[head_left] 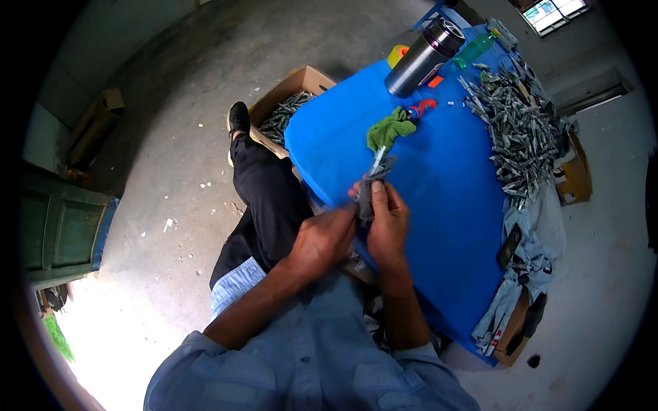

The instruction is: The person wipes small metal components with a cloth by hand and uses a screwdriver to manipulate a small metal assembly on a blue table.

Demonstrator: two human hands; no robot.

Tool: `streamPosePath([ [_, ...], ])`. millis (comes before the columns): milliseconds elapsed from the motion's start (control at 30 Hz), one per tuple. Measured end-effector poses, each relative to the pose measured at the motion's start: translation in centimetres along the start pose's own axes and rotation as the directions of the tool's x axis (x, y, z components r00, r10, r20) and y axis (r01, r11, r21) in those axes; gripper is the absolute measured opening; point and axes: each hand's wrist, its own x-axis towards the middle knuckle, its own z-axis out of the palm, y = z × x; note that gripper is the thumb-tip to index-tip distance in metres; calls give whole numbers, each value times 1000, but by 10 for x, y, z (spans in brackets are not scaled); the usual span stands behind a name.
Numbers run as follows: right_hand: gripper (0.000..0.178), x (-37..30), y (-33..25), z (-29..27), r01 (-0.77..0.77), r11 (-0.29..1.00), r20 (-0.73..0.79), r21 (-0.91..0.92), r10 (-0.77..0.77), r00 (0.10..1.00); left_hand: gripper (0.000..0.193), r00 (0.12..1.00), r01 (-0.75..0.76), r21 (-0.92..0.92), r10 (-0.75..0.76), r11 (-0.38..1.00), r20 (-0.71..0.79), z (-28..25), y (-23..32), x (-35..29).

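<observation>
- Holding a slim metal piece [378, 162] wrapped in grey cloth [366, 195], both hands, left hand [327, 236] and right hand [388, 220], grip closed around it.
- Piece's long axis points up and away, above the blue counter [445, 205], at its near-left edge.

A rough workshop is showing: bare concrete floor [171, 137], heaped metal parts [517, 137] lying far right, cardboard boxes [288, 103].

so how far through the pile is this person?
Done, apparently: the cardboard box on the floor already holds a batch of grey metal pieces. In hand: both the left hand and right hand grip one piece wrapped in a grey cloth. Left: a large heap of similar pieces sits on the blue table, seemingly more than the box holds.
</observation>
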Motion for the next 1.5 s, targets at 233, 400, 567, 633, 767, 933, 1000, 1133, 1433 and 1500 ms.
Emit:
streamPosePath([
  [233, 36, -19, 23, -5, -2, 990, 110, -144, 18, 994, 36, 998, -13, -3, 13, 1000, -63, -12, -3, 5],
  [400, 32, -14, -2, 15, 37, 997, 44, 74, -41, 998, 38, 996, -50, -53, 46, 997, -80, -6, -6, -1],
  [567, 28, -7, -4, 10, 8, 989, 4, 148, -9, 1000, 38, 1000, 6, -82, -8, 997, -18, -3, -3, -5],
  [633, 29, -7, -2, 5, 10, 995, 9, 102, -11, 1000, 33, 1000, -1, -81, 3, 997, 25, -5, -5, -4],
  [767, 28, -7, 4, -4, 58, 998, 28, 10, -58, 998, 18, 994, 99, -202, -90, 974, 55, -17, -12, 10],
  [933, 25, -8, 0, -3, 153, 972, 90, -181, -139, 986, 26, 930, 357, -420, -360, 834, 74, -22, -11, 50],
  [1000, 25, -1, -3, -2, 252, 930, 147, -267, -219, 965, 30, 926, 362, -589, -351, 722, 140, -13, -24, 60],
  [1133, 25, 15, -7, -5, 375, 843, 189, -386, -325, 926, 35, 892, 438, -647, -393, 624, 224, -16, -34, 75],
  [1433, 22, 32, -2, -9, 618, 495, 322, -611, -558, 765, 13, 751, 613, -695, -551, 376, 364, -15, -34, 76],
  [1500, 23, 33, 1, -9, 671, 394, 371, -628, -607, 703, 11, 740, 626, -712, -532, 318, 412, -16, -42, 73],
])
